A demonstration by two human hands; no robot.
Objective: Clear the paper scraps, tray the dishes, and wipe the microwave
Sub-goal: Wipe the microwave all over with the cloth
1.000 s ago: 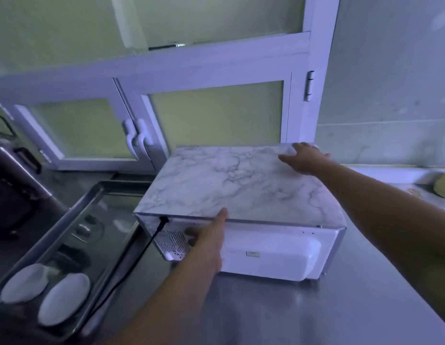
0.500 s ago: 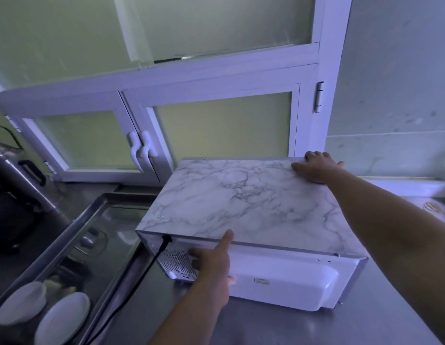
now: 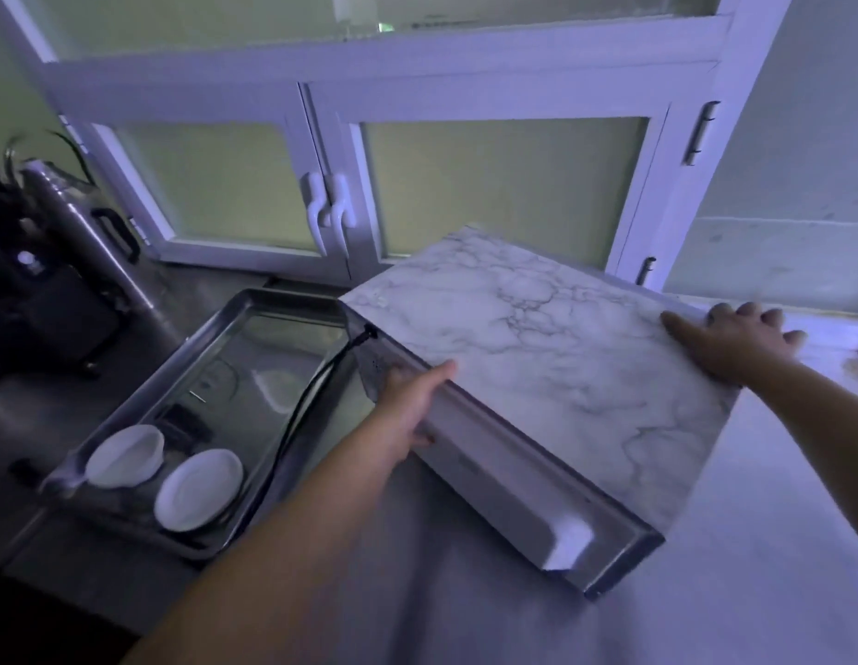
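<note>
— How far along would you say this is?

— Partway, I'd guess. Close to us the steel surface (image 3: 465,607) shows no paper scraps. Two white dishes (image 3: 124,455) (image 3: 199,489) sit side by side at the near end of the tray (image 3: 144,392), so that step looks done. I see no cloth, so the wiping is probably yet to come.

— And the hands?

— Both are on the microwave (image 3: 537,338). It sits askew on the surface with its back panel towards us. The left hand (image 3: 410,410) clamps the back top edge, thumb laid on the marbled top and fingers down on the panel. Farther off, the right hand (image 3: 738,343) lies on the top's far right edge, its fingers curled over the side. I'd call that a hold for turning or shifting it.

— Is there room for that?

— Plenty on the near and right side. The left is tighter: its back corner is just beside the tray rim, and the power cord (image 3: 292,434) trails across the tray close to the dishes. It could drag on them. Beyond it, the cabinet doors (image 3: 503,184) stand near the far edge.
</note>
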